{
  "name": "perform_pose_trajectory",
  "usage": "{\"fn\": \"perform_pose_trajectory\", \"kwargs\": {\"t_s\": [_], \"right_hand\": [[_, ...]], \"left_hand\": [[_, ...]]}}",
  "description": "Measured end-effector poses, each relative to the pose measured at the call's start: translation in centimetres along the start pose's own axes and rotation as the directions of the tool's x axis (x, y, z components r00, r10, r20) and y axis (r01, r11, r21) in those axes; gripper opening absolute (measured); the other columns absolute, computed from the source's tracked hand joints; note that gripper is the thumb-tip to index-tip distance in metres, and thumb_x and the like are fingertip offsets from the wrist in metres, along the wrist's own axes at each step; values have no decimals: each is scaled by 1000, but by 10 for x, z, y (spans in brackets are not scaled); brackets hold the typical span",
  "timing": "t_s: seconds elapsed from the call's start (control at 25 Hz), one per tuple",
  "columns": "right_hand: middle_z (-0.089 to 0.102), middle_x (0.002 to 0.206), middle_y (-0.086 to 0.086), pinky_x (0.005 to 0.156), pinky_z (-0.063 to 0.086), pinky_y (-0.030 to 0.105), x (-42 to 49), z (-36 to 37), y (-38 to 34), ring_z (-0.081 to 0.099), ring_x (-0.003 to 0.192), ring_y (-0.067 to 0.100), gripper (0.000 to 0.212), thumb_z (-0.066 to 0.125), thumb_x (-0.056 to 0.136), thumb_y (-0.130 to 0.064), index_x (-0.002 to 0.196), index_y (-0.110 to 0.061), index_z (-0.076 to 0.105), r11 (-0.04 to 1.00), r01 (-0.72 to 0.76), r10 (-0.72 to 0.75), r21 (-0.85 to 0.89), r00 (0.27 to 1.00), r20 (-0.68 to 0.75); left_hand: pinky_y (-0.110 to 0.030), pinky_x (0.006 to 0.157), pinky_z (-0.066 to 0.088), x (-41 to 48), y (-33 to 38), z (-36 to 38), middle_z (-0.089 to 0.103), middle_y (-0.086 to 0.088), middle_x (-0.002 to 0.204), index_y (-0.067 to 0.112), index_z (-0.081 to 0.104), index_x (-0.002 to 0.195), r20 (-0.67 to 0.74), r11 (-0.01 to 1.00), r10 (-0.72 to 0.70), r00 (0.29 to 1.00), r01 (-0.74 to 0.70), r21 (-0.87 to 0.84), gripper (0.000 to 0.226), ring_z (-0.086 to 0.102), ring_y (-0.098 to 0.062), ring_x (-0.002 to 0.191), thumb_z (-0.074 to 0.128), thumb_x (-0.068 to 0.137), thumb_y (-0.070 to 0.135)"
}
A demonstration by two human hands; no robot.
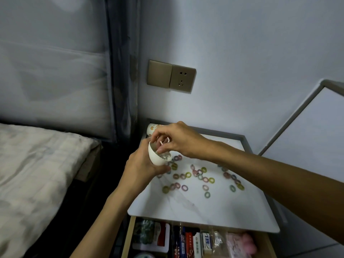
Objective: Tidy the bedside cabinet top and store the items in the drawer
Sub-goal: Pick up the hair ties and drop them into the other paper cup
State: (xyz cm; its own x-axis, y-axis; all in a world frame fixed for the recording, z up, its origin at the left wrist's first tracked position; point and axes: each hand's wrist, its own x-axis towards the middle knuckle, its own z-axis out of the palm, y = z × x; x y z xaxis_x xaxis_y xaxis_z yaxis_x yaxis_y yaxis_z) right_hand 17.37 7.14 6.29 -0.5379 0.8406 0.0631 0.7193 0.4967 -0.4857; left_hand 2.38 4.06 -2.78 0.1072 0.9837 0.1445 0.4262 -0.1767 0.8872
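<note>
right hand fingertips pinch small white piece at mouth of white cup. left hand curled round cup, tilted over cabinet top. coloured rings scattered on top; drawer open below. level cup first, release piece well inside rim, then gather rings.

L hand grips tilted cup, R hand fingers in it, hair ties strewn on cabinet top.
</note>
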Motion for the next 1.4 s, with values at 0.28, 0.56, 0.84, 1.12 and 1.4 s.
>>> {"fn": "perform_pose_trajectory", "kwargs": {"t_s": [0.28,0.56,0.84,1.12,1.4], "right_hand": [[73,86,1,77,58,27,-7,-1,7,70,78,7,15,75,80,-1,90,-10,70,989,-57,60,134,998,-25],[74,80,-7,67,51,12,-51,6,10,68,74,1,15,78,75,-6,84,-18,74,975,-85,116,203,983,-144],[67,81,-13,62,43,9,-135,-7,22,57,65,1,4,71,85,-18,89,-21,72,951,-205,285,230,870,-403],[61,53,-14,55,45,17,-218,18,27,57,45,7,13,63,92,-25,97,-19,73,875,-360,455,324,841,-293],[71,76,-7,62,52,19,-274,60,37,66,58,7,14,61,94,-24,94,-18,73,866,-458,493,199,848,-194]], "left_hand": [[-8,50,44,-1,5,4,66,12,91,35,50,115,1,995,-36,999,35,-92,75,59,12,77,92,53,25],[-36,69,57,-19,24,22,65,10,96,32,49,112,69,994,7,998,1,-109,71,65,-6,83,91,56,30],[-22,57,52,-57,54,49,63,12,100,32,48,114,222,981,92,971,-50,-188,73,63,-6,86,92,55,29],[-27,78,56,-111,68,81,65,8,110,31,52,120,397,954,110,911,16,-301,75,63,-12,103,93,58,22],[-12,77,50,-158,54,105,69,14,109,27,54,125,573,974,1,819,129,-185,76,64,1,100,93,60,19]]}}
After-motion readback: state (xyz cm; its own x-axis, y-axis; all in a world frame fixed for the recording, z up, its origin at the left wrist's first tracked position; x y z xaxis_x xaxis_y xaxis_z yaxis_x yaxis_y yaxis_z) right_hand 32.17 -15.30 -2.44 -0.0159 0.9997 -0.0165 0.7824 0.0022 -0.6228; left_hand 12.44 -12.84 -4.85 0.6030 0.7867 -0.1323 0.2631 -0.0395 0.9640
